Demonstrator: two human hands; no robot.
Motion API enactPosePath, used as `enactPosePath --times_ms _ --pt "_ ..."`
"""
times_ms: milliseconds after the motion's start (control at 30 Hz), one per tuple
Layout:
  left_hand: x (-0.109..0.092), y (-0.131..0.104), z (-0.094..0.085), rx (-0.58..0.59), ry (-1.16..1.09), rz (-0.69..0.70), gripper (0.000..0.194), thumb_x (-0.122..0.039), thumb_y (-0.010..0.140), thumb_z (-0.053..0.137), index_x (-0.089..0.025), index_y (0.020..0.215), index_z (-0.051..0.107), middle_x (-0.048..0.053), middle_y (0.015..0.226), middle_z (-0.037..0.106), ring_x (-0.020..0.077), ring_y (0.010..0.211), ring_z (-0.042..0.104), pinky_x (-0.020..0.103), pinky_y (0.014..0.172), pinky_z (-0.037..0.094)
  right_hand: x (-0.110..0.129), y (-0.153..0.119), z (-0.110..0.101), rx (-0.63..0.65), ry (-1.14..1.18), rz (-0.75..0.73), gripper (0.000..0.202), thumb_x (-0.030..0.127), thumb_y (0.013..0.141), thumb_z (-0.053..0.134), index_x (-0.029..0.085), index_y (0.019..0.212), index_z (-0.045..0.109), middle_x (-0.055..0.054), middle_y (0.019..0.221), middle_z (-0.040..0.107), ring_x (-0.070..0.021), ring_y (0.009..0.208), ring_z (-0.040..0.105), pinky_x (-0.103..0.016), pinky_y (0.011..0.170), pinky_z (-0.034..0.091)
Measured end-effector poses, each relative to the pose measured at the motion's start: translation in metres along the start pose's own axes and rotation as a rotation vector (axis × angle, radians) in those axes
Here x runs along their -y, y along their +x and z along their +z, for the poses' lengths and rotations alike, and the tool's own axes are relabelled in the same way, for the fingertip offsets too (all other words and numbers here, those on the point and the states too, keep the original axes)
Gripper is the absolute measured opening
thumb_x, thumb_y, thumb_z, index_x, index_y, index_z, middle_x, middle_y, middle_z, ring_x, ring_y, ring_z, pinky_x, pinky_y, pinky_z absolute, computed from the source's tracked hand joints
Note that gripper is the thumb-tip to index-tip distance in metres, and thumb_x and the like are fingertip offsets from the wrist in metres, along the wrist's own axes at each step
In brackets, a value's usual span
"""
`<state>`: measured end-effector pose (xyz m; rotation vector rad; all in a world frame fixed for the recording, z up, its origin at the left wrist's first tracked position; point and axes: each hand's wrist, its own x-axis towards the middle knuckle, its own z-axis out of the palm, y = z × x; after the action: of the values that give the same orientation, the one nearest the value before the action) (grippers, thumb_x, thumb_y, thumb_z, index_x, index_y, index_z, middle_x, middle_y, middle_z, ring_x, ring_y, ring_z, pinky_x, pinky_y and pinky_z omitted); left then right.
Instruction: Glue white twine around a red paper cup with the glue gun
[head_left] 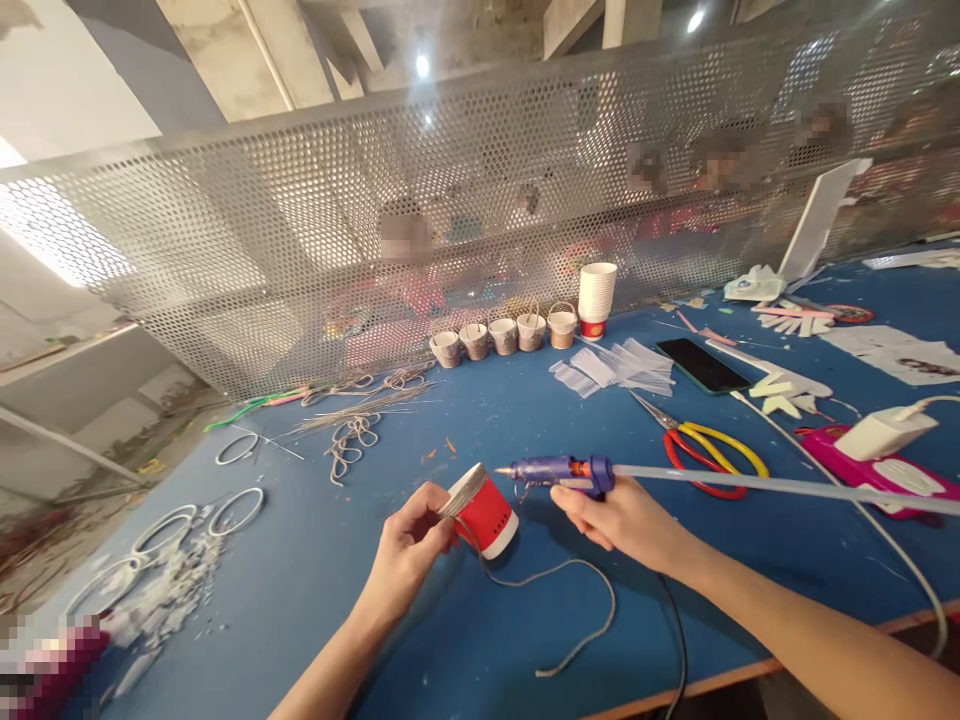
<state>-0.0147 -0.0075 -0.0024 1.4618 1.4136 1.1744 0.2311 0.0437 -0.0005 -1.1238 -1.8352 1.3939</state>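
Observation:
My left hand [411, 548] grips a red paper cup [491, 515] by its rim, and the cup lies tilted on its side. Grey cord [466, 490] is wound around the cup near the rim. Its loose tail [592, 570] curves across the blue table to the right. Wrapped around the handle of a blue glue gun [559, 473] is my right hand [615, 520]. The gun's nozzle points left, close to the cup's rim; whether it touches I cannot tell. A long clear glue stick [750, 480] sticks out of the gun's back end.
Several cord-wrapped cups [502, 337] and a stack of paper cups [597, 300] line the perforated metal screen [300, 250]. Pliers [705, 455], a phone [702, 365] and a power strip [885, 465] lie right. Cord bundles [352, 440] and white rings [236, 511] lie left. People sit behind the screen.

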Motion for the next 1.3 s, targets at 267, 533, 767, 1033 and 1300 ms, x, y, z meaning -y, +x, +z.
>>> enactPosePath --times_ms 267,533,767,1033,1300 --pt "-0.001 -0.001 0.002 -0.037 0.029 -0.027 0.016 -0.03 0.077 0.056 -0.017 0.066 0.057 -0.001 0.063 0.055 0.0131 0.057 0.05 0.024 0.055 0.042 -0.03 0.037 -0.013 -0.29 -0.534 -0.014 0.036 0.047 0.089 0.043 0.018 0.094 0.064 -0.008 0.087 0.068 -0.0229 0.081 0.064 -0.031 0.071 0.047" --pt "-0.005 -0.005 0.002 -0.103 0.1 -0.007 0.016 -0.031 0.076 0.055 -0.018 0.067 0.055 -0.001 0.063 0.053 0.0133 0.056 0.049 0.024 0.054 0.041 -0.033 0.029 -0.023 -0.263 -0.657 0.006 0.036 0.046 0.086 0.048 0.017 0.103 0.063 -0.01 0.096 0.069 -0.0278 0.094 0.064 -0.035 0.078 0.048" --pt "-0.01 -0.008 0.004 -0.157 0.139 0.037 0.015 -0.03 0.076 0.055 -0.019 0.064 0.054 -0.001 0.064 0.052 0.0131 0.057 0.049 0.024 0.054 0.042 -0.051 -0.029 -0.023 -0.488 -0.787 -0.126 0.021 0.042 0.084 0.053 0.02 0.085 0.055 -0.008 0.082 0.066 -0.0254 0.079 0.063 -0.035 0.068 0.047" --pt "-0.005 -0.015 0.02 -0.103 0.201 0.121 0.014 -0.027 0.077 0.055 -0.019 0.065 0.055 -0.002 0.067 0.048 0.0117 0.056 0.048 0.022 0.051 0.04 0.002 -0.029 0.057 -0.327 -0.622 -0.544 0.007 0.02 0.089 0.051 0.021 0.083 0.054 -0.003 0.077 0.062 -0.0159 0.069 0.059 -0.027 0.064 0.043" --pt "-0.008 -0.022 0.021 -0.068 0.292 0.202 0.015 -0.022 0.077 0.056 -0.019 0.062 0.054 -0.002 0.065 0.049 0.0111 0.054 0.046 0.021 0.049 0.037 0.004 -0.009 0.079 -0.419 -0.681 -0.559 0.02 0.011 0.082 0.052 0.019 0.065 0.052 0.0 0.063 0.055 -0.0141 0.061 0.052 -0.027 0.059 0.035"
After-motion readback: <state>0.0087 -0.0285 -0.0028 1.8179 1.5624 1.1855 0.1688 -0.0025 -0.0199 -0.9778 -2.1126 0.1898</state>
